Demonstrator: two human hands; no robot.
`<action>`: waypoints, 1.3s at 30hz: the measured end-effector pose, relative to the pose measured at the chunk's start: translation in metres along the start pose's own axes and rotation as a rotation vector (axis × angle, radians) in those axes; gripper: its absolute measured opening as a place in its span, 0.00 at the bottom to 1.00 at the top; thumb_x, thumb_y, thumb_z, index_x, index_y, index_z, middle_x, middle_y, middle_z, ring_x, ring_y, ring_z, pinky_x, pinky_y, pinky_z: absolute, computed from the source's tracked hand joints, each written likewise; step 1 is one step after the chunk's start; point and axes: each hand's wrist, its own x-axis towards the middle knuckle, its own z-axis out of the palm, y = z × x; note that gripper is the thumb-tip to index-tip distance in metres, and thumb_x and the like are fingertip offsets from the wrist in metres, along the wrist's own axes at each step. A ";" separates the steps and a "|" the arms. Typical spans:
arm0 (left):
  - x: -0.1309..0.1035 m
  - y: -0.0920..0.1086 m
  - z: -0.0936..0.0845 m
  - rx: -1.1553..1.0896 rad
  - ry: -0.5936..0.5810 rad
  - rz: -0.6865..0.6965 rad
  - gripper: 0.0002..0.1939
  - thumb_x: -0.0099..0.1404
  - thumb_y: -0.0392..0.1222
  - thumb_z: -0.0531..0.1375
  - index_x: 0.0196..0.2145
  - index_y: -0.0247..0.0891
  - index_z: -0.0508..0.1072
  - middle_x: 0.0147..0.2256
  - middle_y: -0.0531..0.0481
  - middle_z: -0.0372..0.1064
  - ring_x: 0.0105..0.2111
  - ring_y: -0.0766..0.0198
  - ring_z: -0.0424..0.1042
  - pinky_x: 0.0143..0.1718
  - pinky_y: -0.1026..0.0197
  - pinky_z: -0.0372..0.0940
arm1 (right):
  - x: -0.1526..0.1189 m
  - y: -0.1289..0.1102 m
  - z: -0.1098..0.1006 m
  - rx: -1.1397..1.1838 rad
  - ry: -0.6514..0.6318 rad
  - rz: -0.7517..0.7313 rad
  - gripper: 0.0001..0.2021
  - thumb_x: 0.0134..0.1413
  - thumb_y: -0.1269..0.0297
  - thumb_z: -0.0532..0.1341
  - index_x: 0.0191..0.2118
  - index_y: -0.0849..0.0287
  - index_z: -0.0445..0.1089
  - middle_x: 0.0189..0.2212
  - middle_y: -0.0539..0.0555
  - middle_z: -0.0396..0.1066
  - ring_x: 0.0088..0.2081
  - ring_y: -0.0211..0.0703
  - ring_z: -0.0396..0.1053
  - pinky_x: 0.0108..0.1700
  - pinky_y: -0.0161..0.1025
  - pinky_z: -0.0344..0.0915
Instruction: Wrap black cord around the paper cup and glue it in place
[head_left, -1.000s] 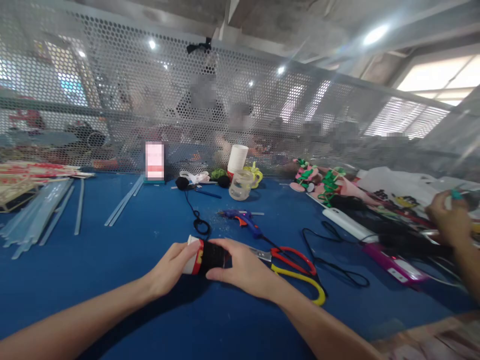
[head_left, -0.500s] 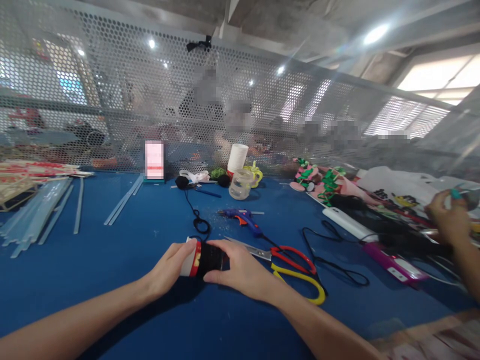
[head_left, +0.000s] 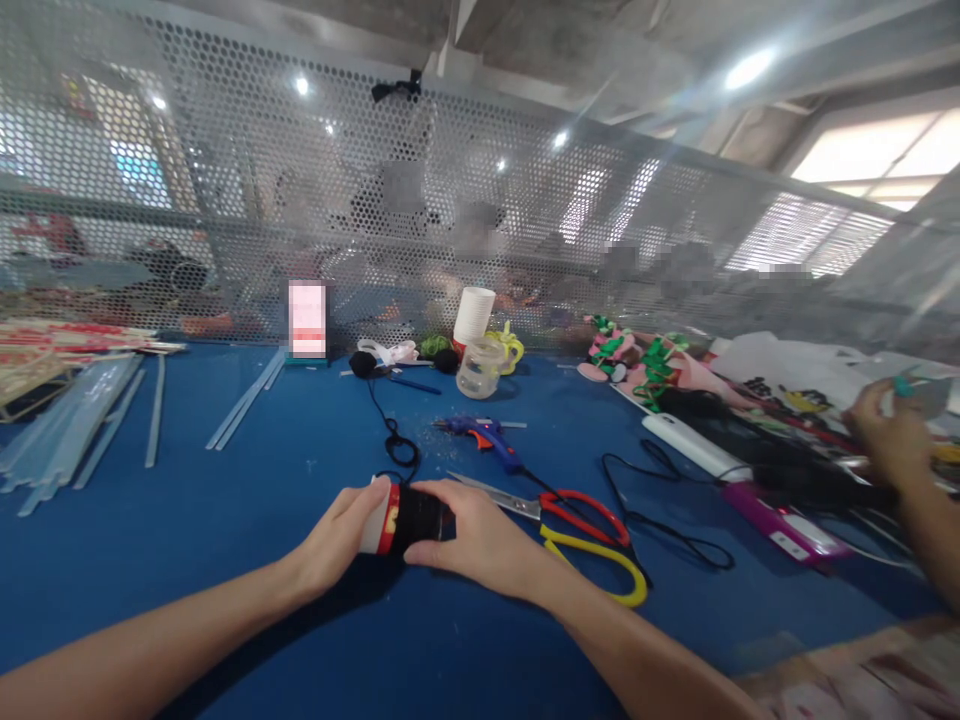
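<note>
Low over the blue table, a paper cup (head_left: pixel 388 520) lies on its side between my two hands. Its white and red end shows at the left, and black yarn (head_left: pixel 418 514) is wound round the rest. My left hand (head_left: pixel 346 530) grips the white end with the thumb on top. Around the black-wrapped end, my right hand (head_left: pixel 476 540) is closed, fingers above and thumb below. A strand runs back from near the cup to a black yarn ball (head_left: pixel 363 364). Scissors (head_left: pixel 585 515) with red and yellow handles lie beside my right hand, partly behind it.
Beyond the hands lies a blue glue gun (head_left: pixel 491 440). Farther back stand a clear jar (head_left: pixel 481 370) and stacked paper cups (head_left: pixel 474 316). Glue sticks (head_left: pixel 90 405) are piled at left, a power strip (head_left: pixel 784 525) at right. Another person's hand (head_left: pixel 892 430) is at far right.
My hands and the cup hold nearly the same place. The view has shifted very slightly, and the other person's hand at the far right has moved a little.
</note>
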 end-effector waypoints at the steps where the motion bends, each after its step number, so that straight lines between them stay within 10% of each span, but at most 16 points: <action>1: 0.000 0.000 0.000 -0.007 0.016 0.000 0.23 0.52 0.59 0.49 0.15 0.34 0.60 0.14 0.57 0.52 0.17 0.71 0.50 0.19 0.66 0.48 | 0.000 0.000 0.000 -0.005 -0.001 0.000 0.24 0.35 0.60 0.64 0.42 0.61 0.65 0.35 0.54 0.68 0.36 0.42 0.64 0.38 0.38 0.59; 15: 0.007 0.004 0.002 -0.426 -0.009 -0.180 0.17 0.51 0.52 0.54 0.20 0.33 0.63 0.15 0.56 0.57 0.16 0.70 0.57 0.21 0.66 0.54 | 0.000 0.008 0.004 -0.135 0.070 -0.163 0.29 0.34 0.62 0.65 0.47 0.61 0.59 0.43 0.58 0.63 0.45 0.46 0.59 0.48 0.44 0.55; 29: -0.007 0.002 -0.001 0.148 -0.196 0.102 0.22 0.56 0.54 0.45 0.17 0.34 0.61 0.16 0.56 0.54 0.19 0.70 0.51 0.22 0.66 0.50 | -0.002 0.008 0.004 0.072 0.044 -0.279 0.21 0.52 0.52 0.47 0.45 0.63 0.58 0.43 0.60 0.62 0.46 0.41 0.58 0.49 0.41 0.55; 39: -0.006 -0.003 -0.004 0.343 -0.200 0.314 0.20 0.59 0.49 0.43 0.22 0.33 0.65 0.21 0.53 0.58 0.24 0.67 0.54 0.28 0.65 0.54 | -0.002 0.008 -0.004 0.028 -0.065 -0.167 0.27 0.45 0.56 0.58 0.52 0.61 0.54 0.49 0.59 0.58 0.49 0.43 0.56 0.51 0.42 0.53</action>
